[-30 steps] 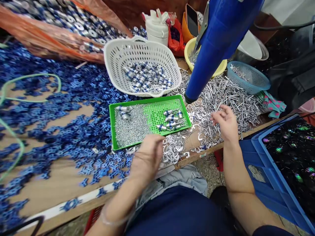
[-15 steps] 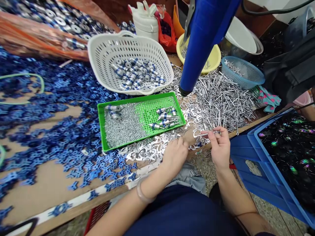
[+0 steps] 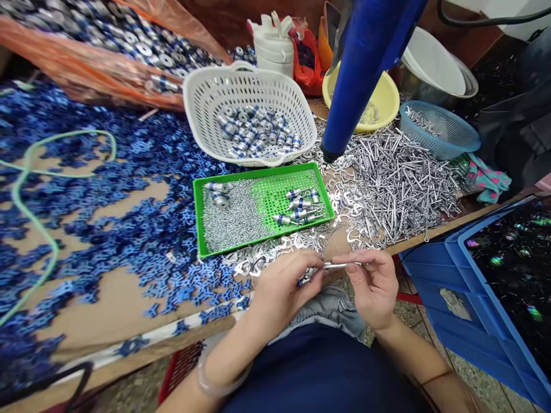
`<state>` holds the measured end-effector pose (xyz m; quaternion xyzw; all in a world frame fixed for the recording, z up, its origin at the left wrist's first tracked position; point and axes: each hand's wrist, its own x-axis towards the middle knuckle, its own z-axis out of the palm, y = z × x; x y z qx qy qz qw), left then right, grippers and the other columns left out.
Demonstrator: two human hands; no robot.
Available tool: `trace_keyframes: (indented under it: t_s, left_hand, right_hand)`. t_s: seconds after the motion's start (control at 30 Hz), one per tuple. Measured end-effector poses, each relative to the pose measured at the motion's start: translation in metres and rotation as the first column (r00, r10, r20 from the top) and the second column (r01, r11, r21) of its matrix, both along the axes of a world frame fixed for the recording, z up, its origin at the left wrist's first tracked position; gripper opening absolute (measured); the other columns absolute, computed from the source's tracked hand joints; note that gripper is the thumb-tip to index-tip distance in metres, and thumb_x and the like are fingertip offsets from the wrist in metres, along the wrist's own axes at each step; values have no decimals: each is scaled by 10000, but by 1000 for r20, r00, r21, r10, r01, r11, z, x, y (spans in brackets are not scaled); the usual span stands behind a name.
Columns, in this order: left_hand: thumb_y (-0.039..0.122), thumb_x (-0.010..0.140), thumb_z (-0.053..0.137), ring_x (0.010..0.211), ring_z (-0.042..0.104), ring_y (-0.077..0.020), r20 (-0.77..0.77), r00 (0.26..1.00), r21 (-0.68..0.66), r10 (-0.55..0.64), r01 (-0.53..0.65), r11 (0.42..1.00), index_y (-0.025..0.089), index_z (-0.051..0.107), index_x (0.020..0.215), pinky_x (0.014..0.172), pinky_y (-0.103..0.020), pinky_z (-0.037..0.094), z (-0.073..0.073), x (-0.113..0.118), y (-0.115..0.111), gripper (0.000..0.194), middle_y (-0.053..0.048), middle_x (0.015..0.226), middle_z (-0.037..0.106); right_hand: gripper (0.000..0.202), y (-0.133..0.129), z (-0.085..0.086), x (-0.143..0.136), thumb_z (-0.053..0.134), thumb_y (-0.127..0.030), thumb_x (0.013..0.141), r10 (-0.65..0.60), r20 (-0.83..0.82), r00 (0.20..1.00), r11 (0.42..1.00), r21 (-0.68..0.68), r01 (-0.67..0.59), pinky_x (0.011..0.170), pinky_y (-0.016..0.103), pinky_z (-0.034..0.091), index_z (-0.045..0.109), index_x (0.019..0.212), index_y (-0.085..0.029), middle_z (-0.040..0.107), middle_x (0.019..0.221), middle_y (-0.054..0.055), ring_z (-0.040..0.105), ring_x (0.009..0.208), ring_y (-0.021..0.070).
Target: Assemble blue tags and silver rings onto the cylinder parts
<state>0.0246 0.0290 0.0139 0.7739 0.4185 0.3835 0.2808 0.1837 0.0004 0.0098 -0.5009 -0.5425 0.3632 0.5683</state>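
Note:
My right hand (image 3: pixel 373 287) pinches a thin silver metal rod (image 3: pixel 341 265), lying level between thumb and fingers. Its left end meets the fingertips of my left hand (image 3: pixel 279 289), which are closed on a small silvery part (image 3: pixel 305 277), mostly hidden by the fingers. Both hands are over the table's front edge. Just beyond them lie flat curved silver hooks (image 3: pixel 258 263). Behind, a green tray (image 3: pixel 262 236) holds tiny metal pieces and several silver-and-blue cylinders (image 3: pixel 299 203), some with hooks or rods attached.
A white basket (image 3: pixel 249 80) of cylinders stands behind the tray. Metal rods (image 3: pixel 404 183) are heaped at right, blue star-shaped pieces (image 3: pixel 172 275) spread at left. A blue tube (image 3: pixel 359 74) hangs overhead. A blue crate (image 3: pixel 439 281) stands at lower right.
My left hand has lifted from the curved hooks and come up to the rod. My right hand has moved a little left and lower, bringing both hands together. The view has shifted.

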Motion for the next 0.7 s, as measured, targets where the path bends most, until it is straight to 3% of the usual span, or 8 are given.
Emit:
trace_keyframes:
  t_s: [0.13, 0.2, 0.3, 0.4, 0.47, 0.57, 0.63, 0.7]
  left_hand:
    - [129, 828, 535, 726, 625, -129, 24, 999, -54, -43, 44, 998, 192, 567, 846, 666, -232, 506, 0, -8, 0, 73, -20, 780, 658]
    - [141, 832, 539, 721, 616, -121, 67, 996, -158, -59, 69, 985, 205, 561, 890, 651, -223, 504, 0, -13, 0, 89, -13, 797, 648]
    - [158, 816, 568, 760, 609, -129, 180, 983, -311, -44, 100, 945, 237, 501, 1060, 664, -230, 505, 0, -17, -2, 265, -9, 835, 634]
    - [164, 800, 586, 722, 597, -136, 375, 927, -469, 22, 169, 867, 250, 356, 1238, 651, -249, 502, -1, -17, -3, 502, -7, 807, 615]
    - [201, 812, 568, 639, 565, -124, 545, 827, -577, 134, 254, 776, 232, 357, 1233, 596, -251, 491, -2, -15, -3, 471, -5, 769, 581]
    - [239, 833, 493, 603, 521, -116, 711, 588, -672, 386, 405, 620, 185, 481, 1059, 541, -246, 467, -2, -12, 0, 232, -19, 738, 521]
    - [218, 832, 449, 649, 540, -129, 726, 444, -688, 525, 486, 540, 167, 513, 975, 570, -254, 479, 1, -10, 1, 164, -36, 747, 519]
    - [190, 835, 435, 700, 566, -132, 711, 353, -685, 609, 544, 484, 162, 524, 943, 635, -255, 498, 6, -8, 2, 143, -40, 772, 535]
  right_hand:
    - [51, 5, 2, 6, 613, -238, 799, 156, 56, 986, 960, -244, -138, 636, 270, 532, 592, 845, -227, 676, 750, -10, 652, 681, 139]
    - [184, 7, 2, 7, 599, -258, 811, 303, 91, 949, 910, -324, -259, 564, 245, 521, 627, 993, -245, 671, 702, -26, 625, 579, 117]
    - [372, 7, 2, 4, 526, -231, 857, 437, 240, 867, 894, -223, -389, 629, 278, 519, 527, 1222, -303, 702, 870, 0, 636, 689, 135]
    - [305, 4, 1, -4, 517, -210, 858, 382, 299, 874, 923, -75, -378, 622, 288, 500, 590, 1139, -302, 698, 845, 13, 620, 712, 150]
    - [255, 1, 0, -9, 506, -183, 861, 264, 214, 940, 964, -19, -266, 617, 288, 500, 612, 1063, -295, 678, 750, 4, 610, 679, 147]
    - [271, -2, 0, -13, 470, -160, 872, 110, 179, 978, 984, 122, -133, 623, 305, 510, 563, 1084, -301, 666, 723, 3, 598, 681, 156]
    - [305, -2, 1, -16, 469, -166, 868, 92, 329, 940, 941, 281, -190, 600, 311, 515, 524, 1140, -291, 670, 730, 13, 582, 659, 163]
    - [319, 0, 1, -21, 471, -157, 862, 51, 490, 870, 876, 396, -275, 566, 303, 516, 509, 1166, -246, 668, 712, 23, 568, 623, 162]
